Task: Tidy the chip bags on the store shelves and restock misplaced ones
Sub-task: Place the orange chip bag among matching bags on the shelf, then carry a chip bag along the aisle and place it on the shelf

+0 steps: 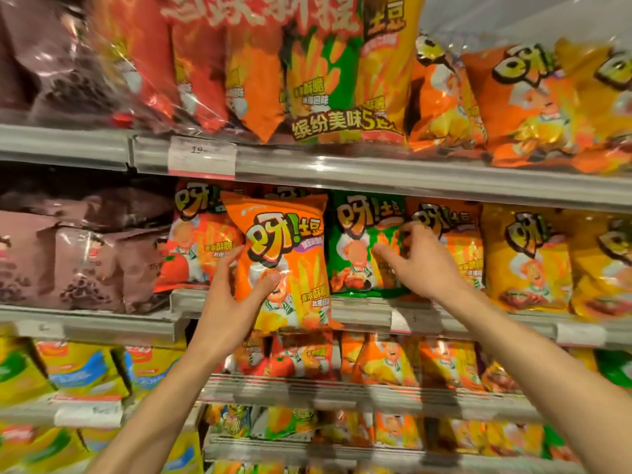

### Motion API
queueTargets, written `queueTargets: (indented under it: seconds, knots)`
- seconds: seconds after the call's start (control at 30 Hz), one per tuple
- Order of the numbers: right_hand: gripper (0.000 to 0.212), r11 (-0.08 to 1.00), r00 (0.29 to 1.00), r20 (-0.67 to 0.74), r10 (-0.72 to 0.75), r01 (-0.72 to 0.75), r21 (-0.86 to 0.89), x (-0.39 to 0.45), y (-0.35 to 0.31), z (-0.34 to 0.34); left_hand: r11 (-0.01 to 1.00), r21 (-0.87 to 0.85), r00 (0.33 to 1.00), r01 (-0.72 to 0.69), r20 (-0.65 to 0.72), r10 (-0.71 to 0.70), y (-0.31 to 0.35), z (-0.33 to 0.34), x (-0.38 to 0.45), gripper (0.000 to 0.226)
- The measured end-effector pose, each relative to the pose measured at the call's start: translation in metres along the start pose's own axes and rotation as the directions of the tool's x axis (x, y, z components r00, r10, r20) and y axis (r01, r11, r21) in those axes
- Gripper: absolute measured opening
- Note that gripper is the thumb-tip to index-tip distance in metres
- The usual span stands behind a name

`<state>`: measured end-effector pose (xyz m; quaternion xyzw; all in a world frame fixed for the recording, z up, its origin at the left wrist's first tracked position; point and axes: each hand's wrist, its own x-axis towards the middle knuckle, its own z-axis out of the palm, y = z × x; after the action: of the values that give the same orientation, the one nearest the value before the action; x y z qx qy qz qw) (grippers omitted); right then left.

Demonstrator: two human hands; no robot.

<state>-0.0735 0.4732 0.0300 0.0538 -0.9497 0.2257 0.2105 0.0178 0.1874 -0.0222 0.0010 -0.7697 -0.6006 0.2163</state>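
Note:
An orange chip bag (pixel 290 248) is held out in front of the middle shelf (pixel 444 191), gripped at its lower left corner by my left hand (pixel 236 295). Just to its right a green chip bag (pixel 355 254) stands in the shelf row. My right hand (pixel 420 258) reaches to that green bag, fingers curled on its right edge where it meets the orange bag (pixel 455 241) beside it. I cannot tell if the fingers pinch the green bag or only touch it. A red-orange bag (pixel 195 248) stands behind the held one on the left.
Yellow bags (pixel 533 261) fill the middle shelf's right end, brown bags (pixel 78 265) its left. The top shelf holds large multipacks (pixel 325 83) and orange bags (pixel 547 107). Lower shelves carry more orange bags (pixel 386 364) and yellow boxes (pixel 75 371). A price tag (pixel 201 157) hangs on the upper rail.

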Motion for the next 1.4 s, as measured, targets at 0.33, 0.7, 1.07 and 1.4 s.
queueTargets:
  seconds: [0.33,0.7,1.07,1.4]
  knots:
    - [0.099,0.885,0.965,0.040,0.260,-0.255,0.389,0.015,-0.021,0.020,1.000,0.000,1.000,-0.017,-0.018,0.017,0.001,-0.004,0.001,0.068]
    - [0.102,0.822,0.960,0.052,0.273,-0.261,0.507,0.028,-0.015,-0.002,1.000,0.020,0.998,-0.019,-0.060,0.020,-0.002,-0.010,-0.005,0.068]
    - [0.044,0.829,0.969,0.020,0.246,-0.221,0.514,-0.049,0.053,-0.044,0.994,0.014,0.993,-0.111,0.045,0.110,0.007,0.052,0.015,0.069]
    - [0.054,0.812,0.928,-0.113,0.355,-0.246,0.528,-0.077,0.108,-0.049,0.977,0.135,0.983,-0.167,0.103,0.153,0.023,0.135,0.065,0.066]
